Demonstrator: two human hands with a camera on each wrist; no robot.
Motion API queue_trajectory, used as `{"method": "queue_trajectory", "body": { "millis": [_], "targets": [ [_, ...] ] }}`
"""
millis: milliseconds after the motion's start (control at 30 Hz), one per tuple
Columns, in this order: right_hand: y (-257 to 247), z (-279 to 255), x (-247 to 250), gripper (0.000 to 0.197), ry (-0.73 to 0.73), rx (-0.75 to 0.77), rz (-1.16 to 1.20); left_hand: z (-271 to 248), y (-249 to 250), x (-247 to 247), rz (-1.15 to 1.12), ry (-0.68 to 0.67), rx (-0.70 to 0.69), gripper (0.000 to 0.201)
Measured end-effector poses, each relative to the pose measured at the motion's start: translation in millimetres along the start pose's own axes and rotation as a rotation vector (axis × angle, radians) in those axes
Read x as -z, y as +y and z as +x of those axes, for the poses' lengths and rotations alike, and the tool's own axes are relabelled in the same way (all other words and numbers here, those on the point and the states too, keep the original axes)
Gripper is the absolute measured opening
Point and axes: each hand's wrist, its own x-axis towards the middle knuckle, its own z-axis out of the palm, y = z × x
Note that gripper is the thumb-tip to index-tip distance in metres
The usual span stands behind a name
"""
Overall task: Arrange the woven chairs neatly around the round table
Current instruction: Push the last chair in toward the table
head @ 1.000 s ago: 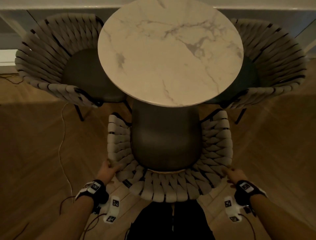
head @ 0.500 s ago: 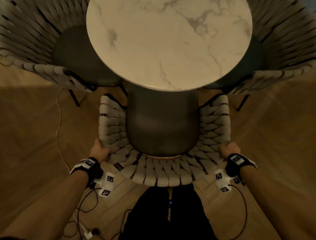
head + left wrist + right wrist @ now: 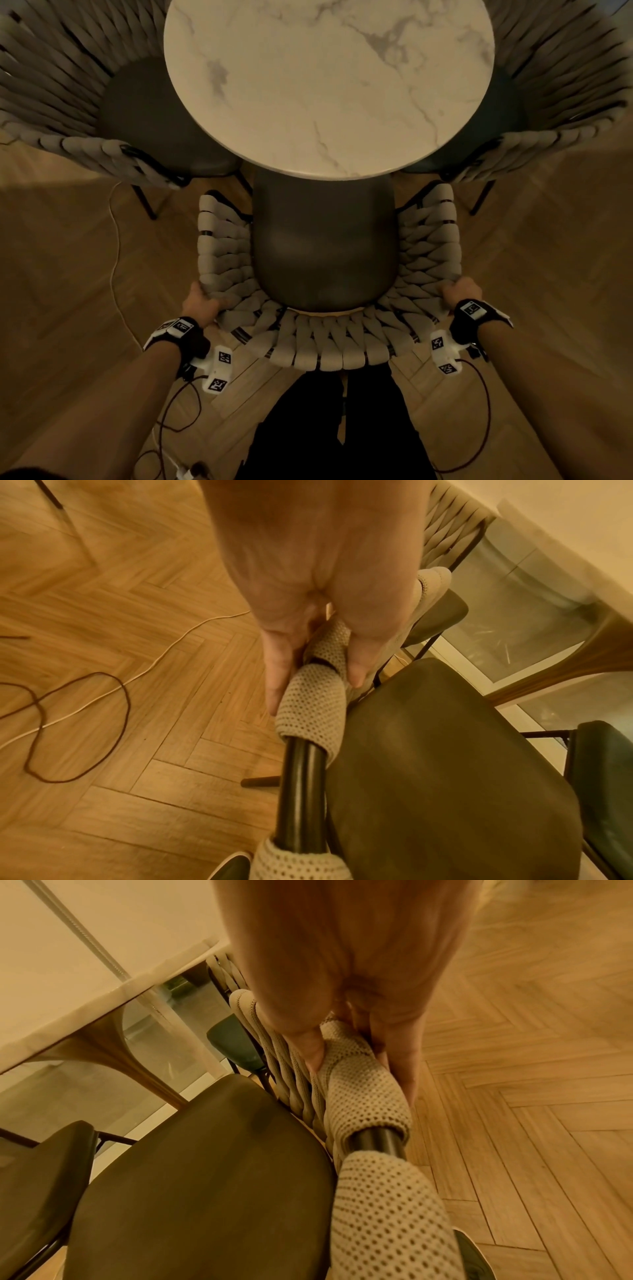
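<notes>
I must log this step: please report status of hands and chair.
Left hand and right hand grip the near chair rim. Seat front under table. Cable on floor, left.

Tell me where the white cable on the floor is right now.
In the head view the white cable trails over the parquet floor at left, beyond the left hand and near the left chair's leg.

Dim warm light (edges bowed, vignetted), close-ups perhaps slightly blurred.
</notes>
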Motion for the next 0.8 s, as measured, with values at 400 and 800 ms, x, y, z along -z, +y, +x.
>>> {"method": "queue_trajectory", "body": {
  "millis": [400, 800],
  "targets": [
    [11, -4, -9, 0.048, 0.003, -0.07, 0.079, -3, -7, 4, 0.016, -0.017, 0.011, 0.077],
    [1, -28, 1, 0.043, -0.002, -0.027, 0.083, 1, -9, 3, -0.053, -0.033, 0.0, 0.074]
  ]
}}
